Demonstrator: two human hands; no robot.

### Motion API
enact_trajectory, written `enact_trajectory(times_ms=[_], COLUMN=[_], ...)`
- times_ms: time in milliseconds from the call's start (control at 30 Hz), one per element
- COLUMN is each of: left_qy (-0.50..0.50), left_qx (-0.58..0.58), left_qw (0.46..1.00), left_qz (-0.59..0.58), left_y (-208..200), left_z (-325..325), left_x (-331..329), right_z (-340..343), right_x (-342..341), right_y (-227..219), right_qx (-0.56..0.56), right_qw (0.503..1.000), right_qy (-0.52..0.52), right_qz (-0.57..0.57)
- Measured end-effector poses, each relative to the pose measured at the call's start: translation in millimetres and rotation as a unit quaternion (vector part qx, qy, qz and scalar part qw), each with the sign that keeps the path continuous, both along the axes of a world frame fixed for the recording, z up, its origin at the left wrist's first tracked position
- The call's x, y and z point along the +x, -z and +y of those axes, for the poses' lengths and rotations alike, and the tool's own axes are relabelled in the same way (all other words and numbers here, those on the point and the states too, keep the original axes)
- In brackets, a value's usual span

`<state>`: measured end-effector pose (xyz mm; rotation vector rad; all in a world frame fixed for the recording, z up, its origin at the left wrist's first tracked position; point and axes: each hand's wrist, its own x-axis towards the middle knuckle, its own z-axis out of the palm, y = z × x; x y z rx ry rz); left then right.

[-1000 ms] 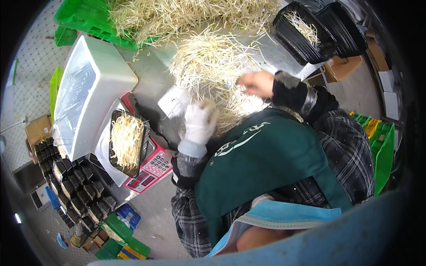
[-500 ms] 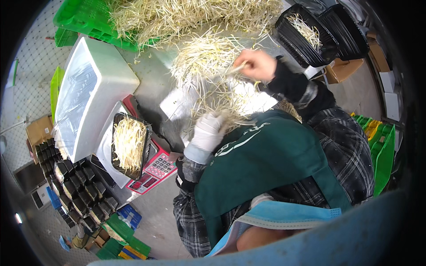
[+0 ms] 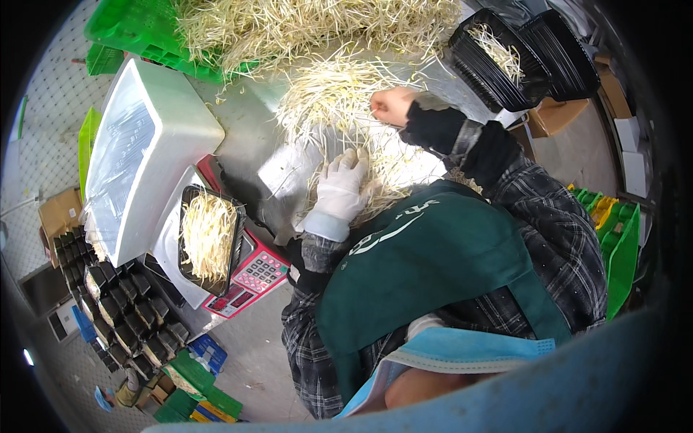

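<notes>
Bean sprouts [image 3: 328, 94] lie in a loose pale pile on the metal table, with more strewn toward my apron. My left hand [image 3: 342, 189], in a white glove, rests on the nearer sprouts with its fingers stretched out. Bare and closed, my right hand [image 3: 393, 106] is at the right edge of the pile, its fingertips pinched on a few bean sprouts. A black tray of sprouts [image 3: 209, 237] sits on the scale [image 3: 261, 270], which has a red-framed keypad, to the left of my left hand.
At the far side, a large sprout heap [image 3: 310, 29] spills from a green crate [image 3: 133, 29]. A white bin [image 3: 173, 123] with clear film or lids stands left. Nested black trays [image 3: 498, 61] are at far right; many filled trays [image 3: 130, 310] stack at lower left.
My right hand has moved left and slightly down, onto the pile's edge. My left hand has shifted slightly up and its fingers have stretched out over the sprouts.
</notes>
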<state>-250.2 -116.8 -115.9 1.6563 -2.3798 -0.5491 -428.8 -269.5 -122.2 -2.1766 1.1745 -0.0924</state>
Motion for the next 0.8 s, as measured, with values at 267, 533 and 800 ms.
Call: enact_trajectory(times_ms=[267, 533, 800], left_qy=[0.051, 0.032, -0.095], left_qx=[0.020, 0.077, -0.065], left_qw=[0.997, 0.996, 0.956], left_qz=[0.057, 0.015, 0.271], left_y=[-23, -6, -42], left_z=[22, 11, 27], left_x=[11, -1, 32], right_z=[15, -53, -49], right_x=[-124, 59, 50], right_y=[-68, -6, -67], right_qx=[0.069, -0.210, -0.171], right_qw=[0.976, 0.968, 0.970], right_qy=[-0.174, -0.129, -0.125], right_qz=[0.116, 0.049, -0.119])
